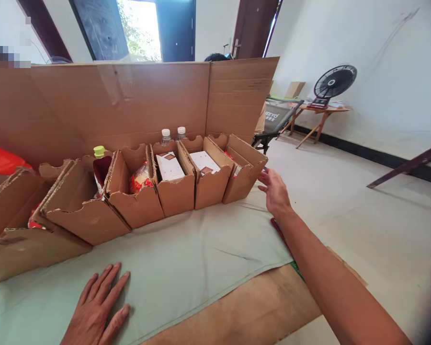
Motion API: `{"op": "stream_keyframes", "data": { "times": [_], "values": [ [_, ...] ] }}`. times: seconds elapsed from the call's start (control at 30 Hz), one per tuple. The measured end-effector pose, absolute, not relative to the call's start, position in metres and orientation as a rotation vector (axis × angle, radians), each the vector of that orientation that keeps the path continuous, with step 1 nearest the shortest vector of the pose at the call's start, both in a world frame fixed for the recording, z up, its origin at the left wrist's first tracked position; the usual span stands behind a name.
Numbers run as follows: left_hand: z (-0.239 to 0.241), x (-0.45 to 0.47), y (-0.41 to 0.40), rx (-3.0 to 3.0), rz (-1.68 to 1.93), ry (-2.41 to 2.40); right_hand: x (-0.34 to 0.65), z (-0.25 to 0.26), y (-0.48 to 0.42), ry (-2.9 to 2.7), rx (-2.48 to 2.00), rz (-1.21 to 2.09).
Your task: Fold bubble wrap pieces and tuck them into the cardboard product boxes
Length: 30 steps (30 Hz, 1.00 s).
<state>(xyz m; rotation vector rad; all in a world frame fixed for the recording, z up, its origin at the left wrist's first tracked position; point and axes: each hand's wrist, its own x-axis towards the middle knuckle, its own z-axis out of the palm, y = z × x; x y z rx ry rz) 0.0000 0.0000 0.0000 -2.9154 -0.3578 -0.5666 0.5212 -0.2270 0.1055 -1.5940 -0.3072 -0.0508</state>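
Note:
My left hand (99, 306) lies flat on the pale green cloth (201, 249), fingers stretched out and holding nothing. At the right end of a row of cardboard boxes, my right hand (276, 191) is beside the outer wall of the last box (246, 184). Its fingers are bent around a small dark thing partly hidden at the box's edge, which I cannot make out. Two neighbouring boxes hold a white patterned carton (170, 166) and a similar white carton (204, 162). Further left, a box holds a red and clear food packet (141, 178).
A tall cardboard panel (147, 100) stands behind the boxes, with two white-capped bottles (165, 135) before it. A yellow-green cap (99, 152) shows further left. A red strip-like object (280, 235) lies under my right forearm. A folding chair (278, 117) and a fan (334, 82) stand beyond.

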Motion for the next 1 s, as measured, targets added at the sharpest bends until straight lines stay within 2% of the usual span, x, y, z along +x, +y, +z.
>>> {"op": "stream_keyframes", "data": {
  "times": [0.17,0.33,0.53,0.67,0.77,1.0],
  "values": [
    [0.004,0.004,-0.002,-2.86,-0.547,-0.292,0.533,0.09,-0.201,-0.301,-1.545,0.063],
    [0.006,0.005,-0.002,-2.835,-0.576,-0.273,0.534,0.087,-0.217,-0.361,-1.627,0.039],
    [0.004,0.003,-0.001,-2.863,-0.567,-0.256,0.519,0.136,-0.256,-0.538,-1.753,-0.414],
    [0.0,0.002,-0.001,-2.917,-0.599,-0.306,0.512,0.174,-0.241,-1.186,-2.194,-0.663],
    [-0.006,0.001,0.0,-2.929,-0.623,-0.345,0.517,0.191,-0.225,-1.507,-2.426,-0.532],
    [-0.01,0.002,0.0,-2.98,-0.647,-0.41,0.488,0.223,-0.253,-1.648,-2.556,-0.381]
  ]
}}
